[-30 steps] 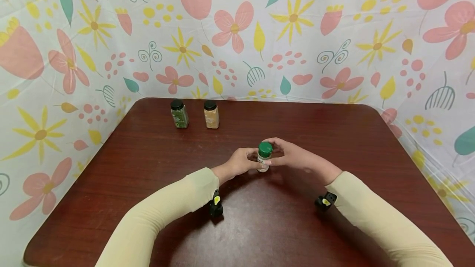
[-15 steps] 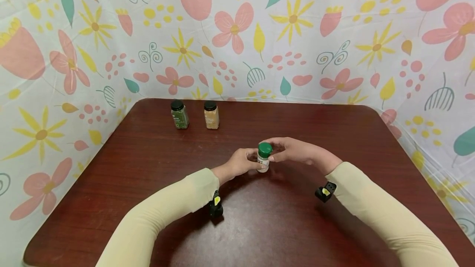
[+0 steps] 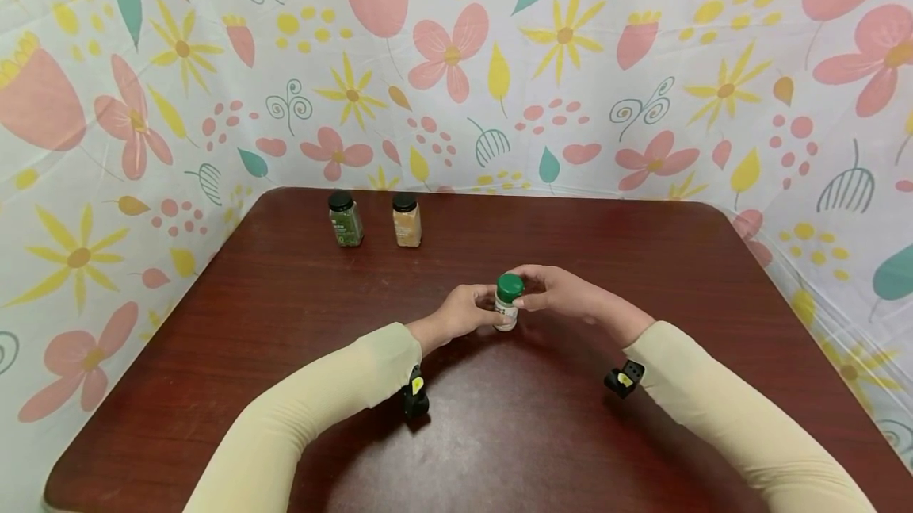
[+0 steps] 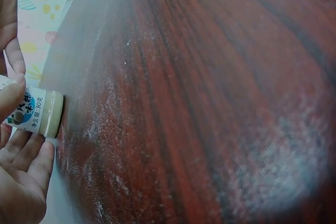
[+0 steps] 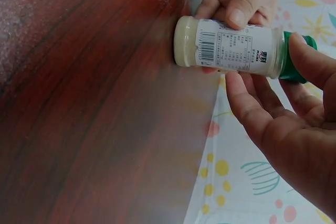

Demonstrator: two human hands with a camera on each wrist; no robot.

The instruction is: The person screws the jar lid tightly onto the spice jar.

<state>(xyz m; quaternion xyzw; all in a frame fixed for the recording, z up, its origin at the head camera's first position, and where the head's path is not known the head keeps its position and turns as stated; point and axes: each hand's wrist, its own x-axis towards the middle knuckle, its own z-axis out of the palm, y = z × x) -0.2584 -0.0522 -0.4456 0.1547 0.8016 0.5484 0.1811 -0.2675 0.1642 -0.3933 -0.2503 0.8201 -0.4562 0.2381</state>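
Observation:
A small clear spice jar (image 3: 505,316) of pale powder, with a white label and a green cap (image 3: 509,286), stands upright on the brown table. My left hand (image 3: 460,312) grips its body low down, thumb across the label. At the top, my right hand (image 3: 563,293) pinches the cap. The right wrist view has that hand's thumb on the side of the green cap (image 5: 300,56), with fingers behind and below. A barcode and printed table show on the jar's label (image 5: 233,48) there. In the left wrist view the cap is out of frame.
Two black-lidded spice jars stand at the back left of the table (image 3: 642,243): a green-filled jar (image 3: 346,226) and a tan-filled jar (image 3: 407,226). A flower-patterned curtain (image 3: 456,101) encloses the table's back and sides.
My right hand has turned about the cap and partly back, its thumb shifting from the jar's body up to the cap's edge. The left hand and the jar have stayed in place.

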